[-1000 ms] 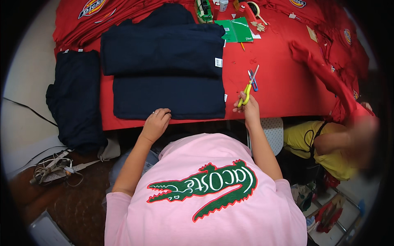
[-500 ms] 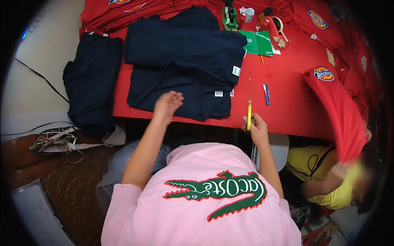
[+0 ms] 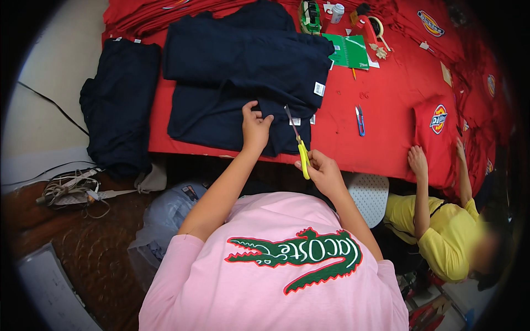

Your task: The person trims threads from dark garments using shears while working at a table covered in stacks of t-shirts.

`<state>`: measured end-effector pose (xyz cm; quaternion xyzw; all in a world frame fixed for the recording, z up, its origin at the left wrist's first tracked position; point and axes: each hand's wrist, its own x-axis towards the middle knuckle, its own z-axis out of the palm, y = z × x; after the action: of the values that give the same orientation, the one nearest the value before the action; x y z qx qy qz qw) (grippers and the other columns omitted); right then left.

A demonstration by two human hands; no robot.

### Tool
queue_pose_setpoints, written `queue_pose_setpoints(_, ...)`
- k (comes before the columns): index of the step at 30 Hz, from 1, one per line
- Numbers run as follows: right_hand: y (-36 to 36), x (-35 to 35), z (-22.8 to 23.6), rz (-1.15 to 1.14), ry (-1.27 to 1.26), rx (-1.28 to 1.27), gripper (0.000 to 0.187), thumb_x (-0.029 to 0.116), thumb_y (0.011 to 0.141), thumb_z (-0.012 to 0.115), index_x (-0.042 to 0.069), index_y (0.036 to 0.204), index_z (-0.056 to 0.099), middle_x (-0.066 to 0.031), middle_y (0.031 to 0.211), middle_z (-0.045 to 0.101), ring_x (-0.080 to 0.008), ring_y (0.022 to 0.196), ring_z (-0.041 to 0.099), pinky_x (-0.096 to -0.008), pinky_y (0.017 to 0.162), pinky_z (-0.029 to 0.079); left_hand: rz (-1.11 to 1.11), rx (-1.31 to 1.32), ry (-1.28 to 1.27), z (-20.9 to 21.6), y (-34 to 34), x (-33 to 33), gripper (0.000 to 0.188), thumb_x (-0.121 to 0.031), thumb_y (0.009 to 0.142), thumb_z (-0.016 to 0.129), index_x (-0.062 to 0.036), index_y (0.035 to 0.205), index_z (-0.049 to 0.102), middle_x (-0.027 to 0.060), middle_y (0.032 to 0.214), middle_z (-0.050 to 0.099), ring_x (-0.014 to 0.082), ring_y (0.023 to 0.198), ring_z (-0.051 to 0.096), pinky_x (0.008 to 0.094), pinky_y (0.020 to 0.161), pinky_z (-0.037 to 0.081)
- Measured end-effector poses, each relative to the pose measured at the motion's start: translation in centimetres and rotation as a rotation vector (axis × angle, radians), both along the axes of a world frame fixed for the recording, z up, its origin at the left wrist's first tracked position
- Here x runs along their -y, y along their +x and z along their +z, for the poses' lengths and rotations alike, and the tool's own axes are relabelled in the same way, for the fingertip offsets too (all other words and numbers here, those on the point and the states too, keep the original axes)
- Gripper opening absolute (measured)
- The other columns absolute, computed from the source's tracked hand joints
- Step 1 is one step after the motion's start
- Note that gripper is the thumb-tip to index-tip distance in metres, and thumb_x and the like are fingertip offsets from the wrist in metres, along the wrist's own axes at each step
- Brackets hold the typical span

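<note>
Yellow-handled scissors (image 3: 303,159) are gripped in my right hand (image 3: 326,172) at the table's near edge. Their blades slant up and left, over the lower part of a stack of folded navy garments (image 3: 237,60) and close to a small white label (image 3: 295,122). My left hand (image 3: 256,131) is over the same navy fabric, thumb and fingers apart with nothing in them. Whether its fingertips touch the cloth I cannot tell. A second white label (image 3: 319,89) shows on the garment above.
Another navy pile (image 3: 121,94) hangs over the left edge. Blue thread snips (image 3: 360,121) and a green notebook (image 3: 348,51) lie on the red-covered table (image 3: 381,149), a tape dispenser (image 3: 369,27) beyond. At right, a co-worker in yellow (image 3: 447,237) handles a red garment (image 3: 430,138).
My left hand has moved right across the navy fabric. The scissors have swung left over the stack in my right hand. The co-worker has lowered the red garment onto the table.
</note>
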<state>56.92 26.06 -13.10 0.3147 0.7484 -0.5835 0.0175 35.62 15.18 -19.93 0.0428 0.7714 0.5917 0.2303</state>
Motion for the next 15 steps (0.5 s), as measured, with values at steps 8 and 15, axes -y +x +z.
queue_pose_setpoints(8,1.2,-0.7,1.9,0.102,0.342,0.052,0.041,0.033,0.084,0.091,0.0,0.096,0.07,-0.0109,0.07,0.064,-0.0222,0.062,0.06,-0.036,0.061,0.046,-0.067,0.355,0.458,4.1,2.8,3.1,0.031,0.006,0.099,0.07,-0.0047,0.127,0.073,-0.0013,0.109,0.066,0.0089,0.099,0.064,0.0245,0.092,0.054)
queue_pose_setpoints(15,0.0,-2.7,2.3,0.147,0.558,-0.005,0.046,0.039,0.079,0.093,0.003,0.088,0.066,-0.0106,0.07,0.06,-0.0296,0.069,0.06,-0.0448,0.068,0.045,-0.206,-0.009,0.481,6.0,3.2,1.9,0.058,0.014,0.092,0.074,0.0007,0.147,0.063,0.0001,0.114,0.061,0.0076,0.097,0.061,0.0225,0.095,0.054)
